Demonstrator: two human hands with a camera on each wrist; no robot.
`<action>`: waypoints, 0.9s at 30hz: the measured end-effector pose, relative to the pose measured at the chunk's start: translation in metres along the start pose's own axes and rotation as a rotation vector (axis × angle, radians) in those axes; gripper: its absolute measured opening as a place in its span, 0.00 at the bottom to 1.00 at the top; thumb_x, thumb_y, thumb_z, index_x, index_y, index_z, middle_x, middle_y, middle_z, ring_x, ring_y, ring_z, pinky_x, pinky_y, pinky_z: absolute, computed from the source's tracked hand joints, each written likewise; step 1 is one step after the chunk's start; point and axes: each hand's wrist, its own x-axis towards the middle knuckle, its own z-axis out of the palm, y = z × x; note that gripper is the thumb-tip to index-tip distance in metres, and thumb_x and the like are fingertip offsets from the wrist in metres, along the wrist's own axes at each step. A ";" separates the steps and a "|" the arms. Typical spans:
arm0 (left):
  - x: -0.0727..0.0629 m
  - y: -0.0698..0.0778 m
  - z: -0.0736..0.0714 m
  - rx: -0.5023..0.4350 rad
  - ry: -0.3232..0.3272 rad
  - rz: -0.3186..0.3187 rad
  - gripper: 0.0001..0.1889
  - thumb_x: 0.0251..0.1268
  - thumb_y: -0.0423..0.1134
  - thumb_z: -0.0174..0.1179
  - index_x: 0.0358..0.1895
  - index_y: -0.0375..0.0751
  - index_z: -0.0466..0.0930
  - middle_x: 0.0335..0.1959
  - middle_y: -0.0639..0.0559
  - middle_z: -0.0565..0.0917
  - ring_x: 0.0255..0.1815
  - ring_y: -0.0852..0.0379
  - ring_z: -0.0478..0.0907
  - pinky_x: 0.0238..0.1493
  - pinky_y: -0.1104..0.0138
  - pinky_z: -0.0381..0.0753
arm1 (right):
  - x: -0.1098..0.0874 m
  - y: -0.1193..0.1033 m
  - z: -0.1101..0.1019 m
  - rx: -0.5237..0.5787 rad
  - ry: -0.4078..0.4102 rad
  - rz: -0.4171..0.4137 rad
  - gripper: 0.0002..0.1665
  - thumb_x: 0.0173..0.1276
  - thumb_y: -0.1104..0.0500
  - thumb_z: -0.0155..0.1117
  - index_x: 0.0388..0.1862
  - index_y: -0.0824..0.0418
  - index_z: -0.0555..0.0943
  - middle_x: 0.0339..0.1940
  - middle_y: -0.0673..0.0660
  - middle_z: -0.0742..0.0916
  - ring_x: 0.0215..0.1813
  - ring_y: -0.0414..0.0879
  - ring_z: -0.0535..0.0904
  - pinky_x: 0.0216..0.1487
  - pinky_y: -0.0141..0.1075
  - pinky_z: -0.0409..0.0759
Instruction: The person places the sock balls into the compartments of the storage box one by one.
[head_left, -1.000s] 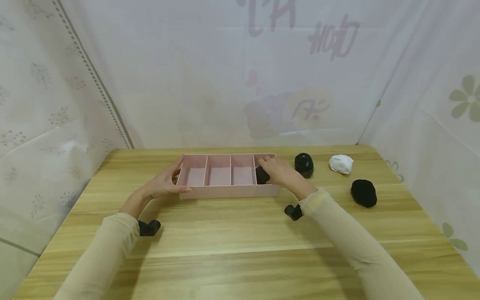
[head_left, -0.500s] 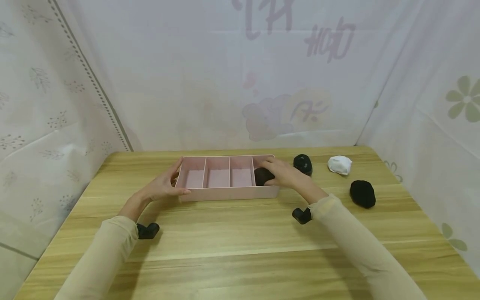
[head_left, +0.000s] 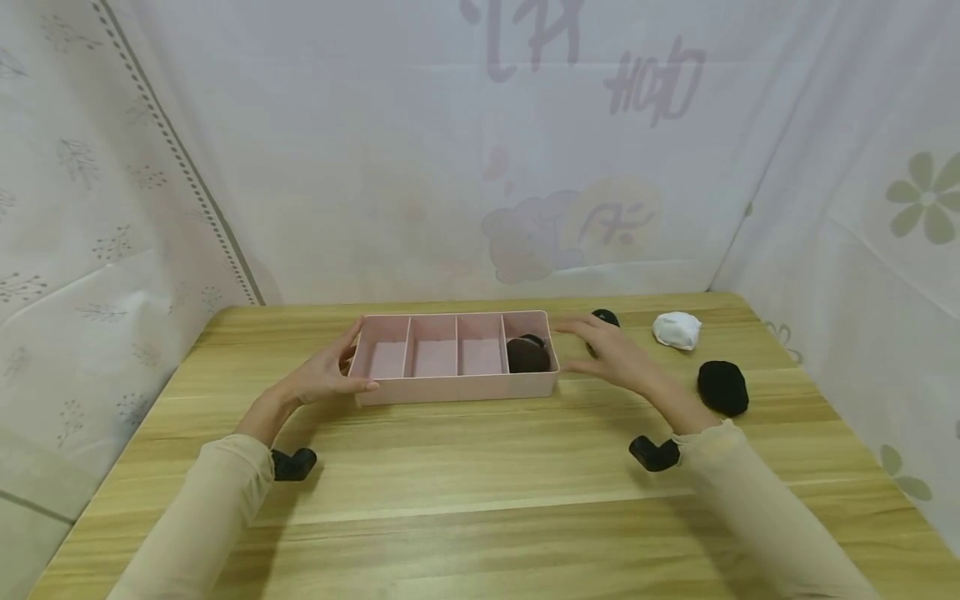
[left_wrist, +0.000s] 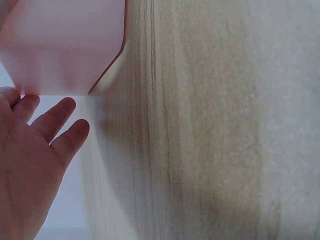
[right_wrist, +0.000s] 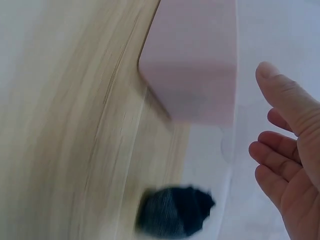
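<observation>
A pink box [head_left: 457, 389] with a row of compartments stands near the back of the table. My left hand [head_left: 322, 371] grips its left end, thumb at the front corner and fingers reaching to the back one. A dark brown rounded bundle [head_left: 528, 357] lies in the far-right compartment; the other compartments hold nothing. Just off the box's right end is my right hand [head_left: 615, 358], fingers apart with nothing between them. Partly hidden behind that hand is a black bundle [head_left: 606, 317], which the right wrist view shows as a dark ribbed lump [right_wrist: 175, 212] on the table.
To the right, a white crumpled bundle [head_left: 677, 330] sits near the back edge and a matte black one [head_left: 723, 387] lies nearer. Black devices [head_left: 655, 454] stick out from both wrists. Patterned cloth [head_left: 375, 167] hangs behind the wooden table.
My right hand has let go of the brown bundle, leaving it in the right compartment, and has drawn out to the right. My left hand stays on the box.
</observation>
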 end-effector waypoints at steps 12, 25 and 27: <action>-0.001 0.000 0.000 -0.030 -0.001 -0.010 0.58 0.55 0.33 0.65 0.75 0.46 0.24 0.71 0.25 0.47 0.63 0.29 0.62 0.48 0.66 0.76 | -0.067 0.026 -0.035 -0.016 0.074 0.135 0.34 0.55 0.59 0.72 0.59 0.69 0.73 0.56 0.67 0.78 0.56 0.62 0.73 0.51 0.56 0.73; 0.000 0.000 0.001 -0.059 -0.004 -0.008 0.58 0.55 0.32 0.65 0.74 0.46 0.23 0.68 0.23 0.53 0.59 0.31 0.67 0.46 0.69 0.77 | -0.132 0.062 -0.073 0.025 0.068 0.348 0.43 0.53 0.58 0.73 0.63 0.75 0.66 0.61 0.77 0.70 0.61 0.74 0.62 0.53 0.64 0.62; 0.000 0.000 0.001 -0.059 -0.006 -0.006 0.58 0.55 0.32 0.65 0.74 0.46 0.23 0.69 0.23 0.52 0.60 0.31 0.66 0.46 0.69 0.77 | -0.140 0.067 -0.076 0.025 0.052 0.363 0.45 0.53 0.57 0.74 0.64 0.76 0.65 0.61 0.78 0.70 0.61 0.74 0.61 0.53 0.65 0.62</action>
